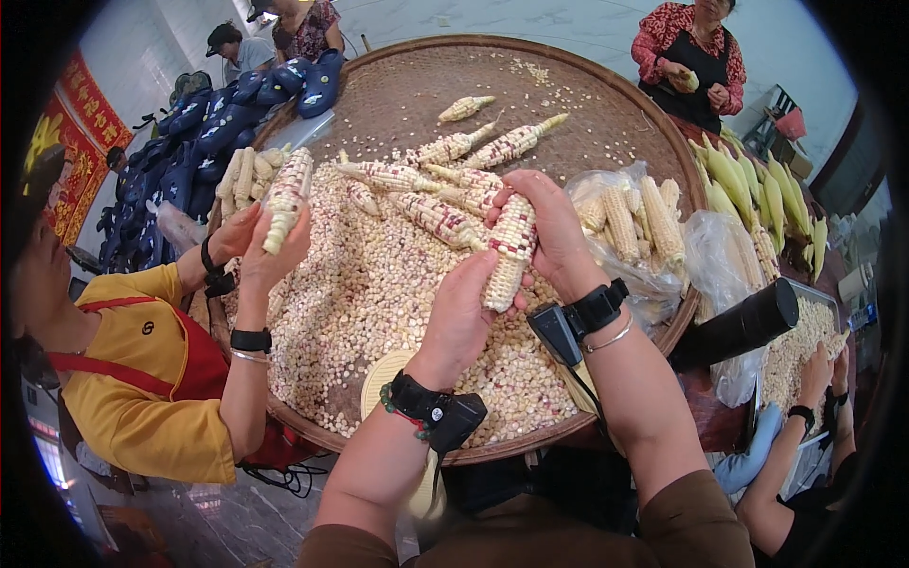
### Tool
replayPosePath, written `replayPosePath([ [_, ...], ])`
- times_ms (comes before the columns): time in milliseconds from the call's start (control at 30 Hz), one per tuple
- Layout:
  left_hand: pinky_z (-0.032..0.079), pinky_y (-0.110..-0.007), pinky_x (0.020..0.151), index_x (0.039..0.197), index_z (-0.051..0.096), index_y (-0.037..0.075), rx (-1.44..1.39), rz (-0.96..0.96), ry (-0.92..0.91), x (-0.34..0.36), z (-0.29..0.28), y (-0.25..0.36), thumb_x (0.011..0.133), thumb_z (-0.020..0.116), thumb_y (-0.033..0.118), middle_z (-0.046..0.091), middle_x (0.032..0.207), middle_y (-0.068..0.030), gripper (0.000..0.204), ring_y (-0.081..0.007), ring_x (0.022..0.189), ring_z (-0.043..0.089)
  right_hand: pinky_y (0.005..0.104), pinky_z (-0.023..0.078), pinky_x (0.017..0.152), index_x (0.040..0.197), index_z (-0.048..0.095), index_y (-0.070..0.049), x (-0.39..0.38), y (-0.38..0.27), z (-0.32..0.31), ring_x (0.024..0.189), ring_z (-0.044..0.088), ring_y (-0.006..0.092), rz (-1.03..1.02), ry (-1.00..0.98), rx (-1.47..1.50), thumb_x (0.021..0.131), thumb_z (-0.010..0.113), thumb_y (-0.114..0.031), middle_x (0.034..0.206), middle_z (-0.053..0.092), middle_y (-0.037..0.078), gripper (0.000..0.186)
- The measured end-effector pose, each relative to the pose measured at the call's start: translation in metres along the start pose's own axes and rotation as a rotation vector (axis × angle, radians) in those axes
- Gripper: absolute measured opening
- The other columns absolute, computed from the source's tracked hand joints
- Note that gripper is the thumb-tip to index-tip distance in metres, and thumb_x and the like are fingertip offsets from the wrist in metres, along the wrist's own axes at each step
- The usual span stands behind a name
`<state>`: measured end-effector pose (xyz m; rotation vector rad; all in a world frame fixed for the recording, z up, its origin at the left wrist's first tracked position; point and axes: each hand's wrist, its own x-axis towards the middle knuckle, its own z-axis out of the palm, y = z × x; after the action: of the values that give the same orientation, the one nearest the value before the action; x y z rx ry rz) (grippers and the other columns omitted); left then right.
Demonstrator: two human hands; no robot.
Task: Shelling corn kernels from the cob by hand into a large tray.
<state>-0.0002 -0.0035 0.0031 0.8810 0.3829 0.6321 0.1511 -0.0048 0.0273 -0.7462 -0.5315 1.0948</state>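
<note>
Both my hands are closed round one corn cob point(512, 241), white with dark red kernels; its lower part looks stripped of kernels. My right hand point(551, 222) wraps its upper right side. My left hand point(461, 312) grips it lower down, the thumb lying against the kernels. Beneath them a wide round woven tray point(606, 95) holds a heap of loose kernels point(350, 303). Several speckled cobs point(436, 218) lie on the heap just beyond my hands, and a few more rest farther back.
At the left a person in a yellow shirt point(142, 407) holds another speckled cob point(287, 194). Stripped cobs point(620, 222) fill a plastic bag on the right, beside a black cylinder point(743, 322). Green-husked corn point(772, 194) lies beyond. Other people stand or work around the tray.
</note>
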Motion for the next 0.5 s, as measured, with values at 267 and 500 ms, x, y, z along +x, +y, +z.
replayPosePath([
  [267,0.050,-0.025,0.060,0.111,0.058,0.003,0.089,-0.047,0.043,0.0016,-0.0008,-0.0003,0.100,0.049,0.036,0.067,0.087,-0.0100,0.037,-0.0135,0.067,0.061,0.0276,0.050,0.051,0.100,0.052,-0.004,-0.0030,0.0029,0.0035,0.064,0.062,0.0158,-0.049,0.017,-0.138,0.093,0.057,-0.016,0.076,0.060,0.008,0.014],
  [500,0.047,-0.024,0.059,0.103,0.061,0.003,0.050,-0.024,0.024,-0.0011,0.0049,0.0031,0.099,0.052,0.034,0.065,0.083,-0.0049,0.032,-0.0107,0.067,0.059,0.0263,0.050,0.051,0.098,0.054,-0.005,-0.0035,0.0015,0.0026,0.063,0.062,0.0146,-0.055,0.032,-0.145,0.093,0.057,-0.017,0.076,0.060,0.007,0.014],
])
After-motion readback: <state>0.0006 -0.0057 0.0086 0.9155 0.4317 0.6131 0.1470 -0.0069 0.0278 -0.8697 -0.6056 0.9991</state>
